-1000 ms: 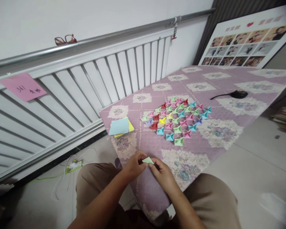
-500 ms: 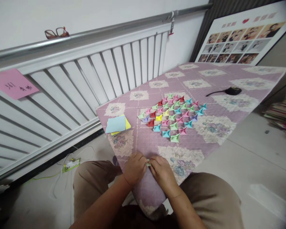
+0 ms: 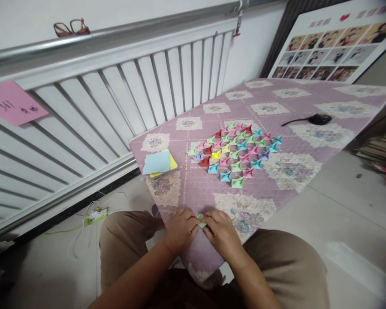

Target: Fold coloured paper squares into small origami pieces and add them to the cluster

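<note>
Head view, grip: the left hand (image 3: pixel 182 229) and right hand (image 3: pixel 223 229) sit close together, fingertips pinching a small green paper (image 3: pixel 200 219).
Green paper: between the hands, by the table's (image 3: pixel 201 253) near corner, mostly covered; uneven finger pressure could skew a fold.
Paper stack (image 3: pixel 157 163): at the left edge; a careless brush could slide sheets off.
Folded pieces (image 3: pixel 234 154): rows farther in; a bumped corner could jostle them.

Left hand (image 3: pixel 182 230) and right hand (image 3: pixel 221 230) curl close together.
</note>
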Demonstrator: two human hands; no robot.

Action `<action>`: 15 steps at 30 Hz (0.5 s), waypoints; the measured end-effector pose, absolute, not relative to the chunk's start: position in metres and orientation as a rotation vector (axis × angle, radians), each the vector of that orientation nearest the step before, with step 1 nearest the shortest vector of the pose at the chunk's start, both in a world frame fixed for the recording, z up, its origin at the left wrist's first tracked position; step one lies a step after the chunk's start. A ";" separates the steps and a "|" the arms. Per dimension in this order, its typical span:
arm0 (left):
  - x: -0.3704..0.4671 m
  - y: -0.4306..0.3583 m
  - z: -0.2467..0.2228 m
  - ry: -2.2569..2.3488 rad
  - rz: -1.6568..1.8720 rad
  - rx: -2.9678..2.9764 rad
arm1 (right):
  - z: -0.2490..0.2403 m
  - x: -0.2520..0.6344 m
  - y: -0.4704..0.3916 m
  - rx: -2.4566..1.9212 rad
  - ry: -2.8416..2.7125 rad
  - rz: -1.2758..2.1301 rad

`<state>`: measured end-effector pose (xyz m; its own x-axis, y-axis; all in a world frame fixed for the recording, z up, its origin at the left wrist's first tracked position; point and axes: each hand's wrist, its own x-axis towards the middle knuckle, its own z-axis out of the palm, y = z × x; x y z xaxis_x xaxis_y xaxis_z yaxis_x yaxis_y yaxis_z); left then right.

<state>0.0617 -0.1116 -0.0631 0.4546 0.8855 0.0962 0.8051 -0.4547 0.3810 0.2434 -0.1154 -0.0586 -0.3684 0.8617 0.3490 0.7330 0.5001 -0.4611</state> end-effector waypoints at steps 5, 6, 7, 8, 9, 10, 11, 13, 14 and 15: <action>0.062 -0.112 -0.061 1.477 0.488 2.392 | -0.061 0.243 -0.116 -1.328 -2.205 0.327; 0.062 -0.113 -0.060 1.477 0.504 2.387 | -0.062 0.243 -0.116 -1.333 -2.207 0.332; 0.063 -0.113 -0.060 1.477 0.511 2.380 | -0.062 0.243 -0.115 -1.337 -2.208 0.332; 0.063 -0.113 -0.059 1.480 0.511 2.371 | -0.063 0.243 -0.115 -1.338 -2.208 0.327; 0.063 -0.113 -0.059 1.487 0.506 2.361 | -0.063 0.243 -0.115 -1.337 -2.208 0.317; 0.063 -0.113 -0.059 1.497 0.499 2.350 | -0.063 0.243 -0.115 -1.336 -2.208 0.309; 0.063 -0.112 -0.058 1.505 0.492 2.339 | -0.063 0.243 -0.115 -1.334 -2.209 0.302; 0.063 -0.112 -0.057 1.511 0.478 2.324 | -0.062 0.243 -0.114 -1.328 -2.212 0.297; 0.063 -0.112 -0.057 1.506 0.472 2.321 | -0.062 0.242 -0.114 -1.328 -2.216 0.298; 0.063 -0.111 -0.056 1.497 0.466 2.322 | -0.061 0.242 -0.114 -1.330 -2.222 0.300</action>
<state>0.0628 -0.1113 -0.0560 0.3915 0.9158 0.0895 0.8049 -0.3880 0.4490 0.2421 -0.1144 -0.0608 -0.3765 0.8676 0.3249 0.7503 0.4912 -0.4423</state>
